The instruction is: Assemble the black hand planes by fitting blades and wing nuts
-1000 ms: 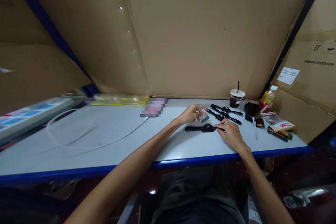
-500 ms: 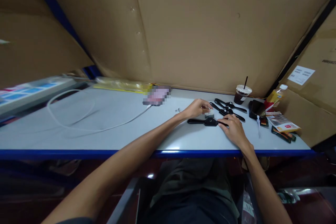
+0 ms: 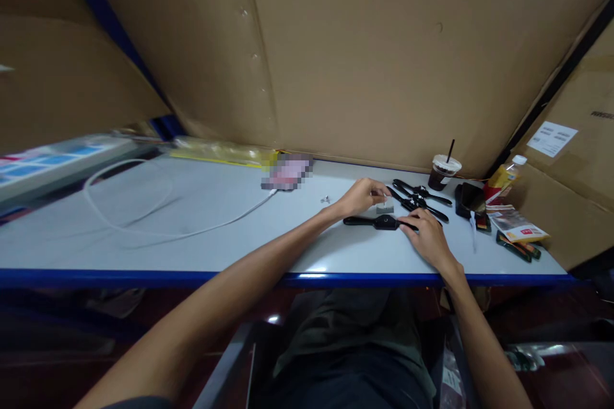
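Observation:
A black two-handled tool, a spokeshave (image 3: pixel 385 222) by its shape, lies crosswise on the table near the front. My right hand (image 3: pixel 426 233) has its fingers closed on that tool's right handle. Just behind the tool's middle, my left hand (image 3: pixel 367 196) pinches a small flat grey metal blade (image 3: pixel 384 208) by its upper edge. More black spokeshaves (image 3: pixel 417 199) lie close together behind my hands, partly covered by them. Left of my left hand, a few small silvery metal parts (image 3: pixel 325 199) rest on the tabletop, too small to name surely.
A phone (image 3: pixel 288 172) with a white cable (image 3: pixel 211 231) lies at the back. At the right stand an iced-drink cup (image 3: pixel 443 172) and a bottle (image 3: pixel 506 177), beside a packet (image 3: pixel 517 223) and dark-handled items (image 3: pixel 514 248). A cardboard wall (image 3: pixel 355 57) closes the back.
The view has shifted slightly. Both hands keep nearly the same places, the left still on the blade and the right still on the spokeshave handle.

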{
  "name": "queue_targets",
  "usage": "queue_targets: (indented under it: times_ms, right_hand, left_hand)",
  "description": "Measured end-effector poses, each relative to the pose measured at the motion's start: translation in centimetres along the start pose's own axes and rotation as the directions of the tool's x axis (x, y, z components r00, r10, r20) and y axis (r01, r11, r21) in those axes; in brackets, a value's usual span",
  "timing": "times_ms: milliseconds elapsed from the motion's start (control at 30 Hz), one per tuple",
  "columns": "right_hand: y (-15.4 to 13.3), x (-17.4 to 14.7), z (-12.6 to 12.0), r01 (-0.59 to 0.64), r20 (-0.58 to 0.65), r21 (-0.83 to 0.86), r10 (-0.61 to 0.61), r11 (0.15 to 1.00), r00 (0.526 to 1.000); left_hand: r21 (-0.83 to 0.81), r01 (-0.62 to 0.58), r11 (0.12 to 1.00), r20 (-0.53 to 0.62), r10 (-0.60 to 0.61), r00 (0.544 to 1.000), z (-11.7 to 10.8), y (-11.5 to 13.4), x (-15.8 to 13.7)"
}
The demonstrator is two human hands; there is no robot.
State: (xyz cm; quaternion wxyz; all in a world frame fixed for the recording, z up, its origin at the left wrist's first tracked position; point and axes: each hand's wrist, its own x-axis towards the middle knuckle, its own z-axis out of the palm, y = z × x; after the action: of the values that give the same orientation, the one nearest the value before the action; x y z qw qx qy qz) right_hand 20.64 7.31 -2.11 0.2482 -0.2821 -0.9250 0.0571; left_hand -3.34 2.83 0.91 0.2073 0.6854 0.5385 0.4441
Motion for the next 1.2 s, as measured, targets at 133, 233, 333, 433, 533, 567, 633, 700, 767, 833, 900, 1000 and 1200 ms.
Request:
queue_targets:
  times_ms: [133,233,333,433,533,567,633,700,767,833,900,1000,1200]
  right_hand:
    - [0.1,0.0,0.1,0.010,-0.005,0.001,-0.010,1.000,1.000]
    - [0.1,0.0,0.1,0.014,-0.010,-0.001,-0.014,1.000,1.000]
    - [0.2,0.0,0.1,0.019,-0.012,-0.004,-0.019,1.000,1.000]
    - [0.2,0.0,0.2,0.021,-0.008,-0.009,-0.021,1.000,1.000]
    - [0.2,0.0,0.2,0.017,-0.006,-0.016,-0.017,1.000,1.000]
    - [0.2,0.1,0.2,0.015,-0.005,-0.020,-0.015,1.000,1.000]
    - [0.3,0.1,0.0,0.019,0.004,-0.018,-0.019,1.000,1.000]
    - [0.3,0.1,-0.3,0.028,0.023,0.006,-0.028,1.000,0.999]
    - [0.4,0.1,-0.6,0.038,0.044,0.034,-0.040,0.999,0.998]
    - [0.3,0.1,-0.8,0.048,0.053,0.038,-0.050,0.998,0.997]
    - [0.2,0.1,-0.9,0.060,0.054,0.015,-0.061,0.998,0.997]
    - [0.1,0.0,-0.8,0.075,0.054,-0.021,-0.074,0.997,0.996]
    - [-0.1,-0.1,-0.9,0.094,0.064,-0.064,-0.090,0.993,0.994]
  left_hand:
    - [0.027,0.016,1.000,-0.004,-0.016,1.000,0.1,-0.1,0.0]
    - [0.033,0.027,0.999,0.019,-0.027,0.999,0.3,-0.1,0.0]
    - [0.018,0.030,0.999,0.042,-0.031,0.999,0.5,-0.1,-0.1]
    - [0.005,0.029,1.000,0.071,-0.030,0.997,0.8,-0.1,-0.2]
    - [0.005,0.022,1.000,0.092,-0.022,0.996,1.0,-0.1,-0.3]
    - [0.010,0.019,1.000,0.097,-0.020,0.995,1.1,-0.1,-0.3]
    - [0.029,0.015,0.999,0.105,-0.017,0.994,1.1,-0.2,-0.4]
    - [0.057,0.021,0.998,0.114,-0.027,0.993,1.1,-0.2,-0.4]
    - [0.078,0.040,0.996,0.129,-0.050,0.990,1.0,-0.3,-0.4]
    - [0.083,0.065,0.994,0.139,-0.076,0.987,0.9,-0.4,-0.4]
    - [0.072,0.083,0.994,0.142,-0.093,0.985,0.8,-0.4,-0.3]
    - [0.037,0.117,0.992,0.140,-0.121,0.983,0.7,-0.3,-0.3]
    - [-0.021,0.158,0.987,0.162,-0.152,0.975,0.7,-0.1,-0.4]
